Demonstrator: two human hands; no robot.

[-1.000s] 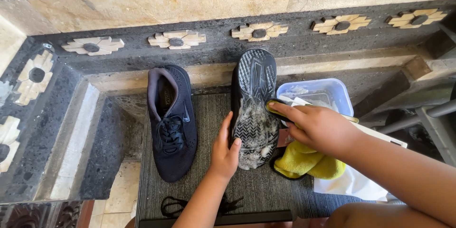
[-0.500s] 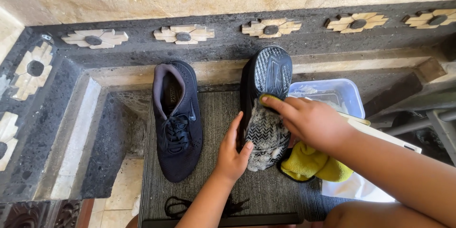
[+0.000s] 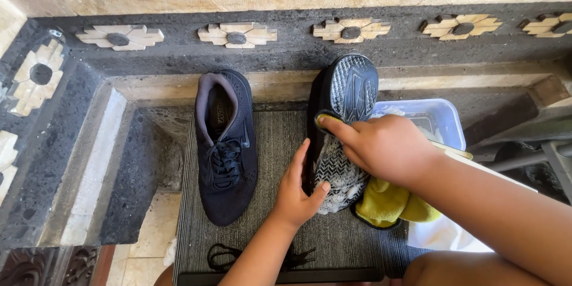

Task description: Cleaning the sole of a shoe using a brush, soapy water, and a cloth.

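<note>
Two shoes on the grey mat, and the action is on the right one: the upturned shoe (image 3: 344,125), sole to the camera, heel toward the stone ledge (image 3: 298,53), toe toward the person. Left hand (image 3: 295,193) braces its left edge near the toe, palm flat to the side, thumb hooked over the soapy patterned sole, a loose, half-open grip that steadies rather than clamps. Right hand (image 3: 381,149) lies across the middle of the sole, fingers closed on something small with a yellow-green tip that pokes out by the forefinger and touches the sole; what it is, I cannot tell.

Just beside that shoe on the right, a yellow cloth (image 3: 387,202) sits bunched under the right wrist, touching the toe end. Behind it, a clear plastic tub (image 3: 444,122) with a bluish rim, partly hidden by the hand; a white sheet (image 3: 441,235) lies under the forearm.

Out to the left, the second shoe (image 3: 226,143) sits upright, dark navy, laces tied, parallel and apart, with a bare strip of mat (image 3: 280,137) between the pair. That strip is the open room. A loose black lace (image 3: 229,256) lies near the mat's front edge.

Hemming it all in: the ledge with cream flower inlays straight ahead, a dark stone wall (image 3: 71,161) on the left, metal bars (image 3: 536,155) on the right.
</note>
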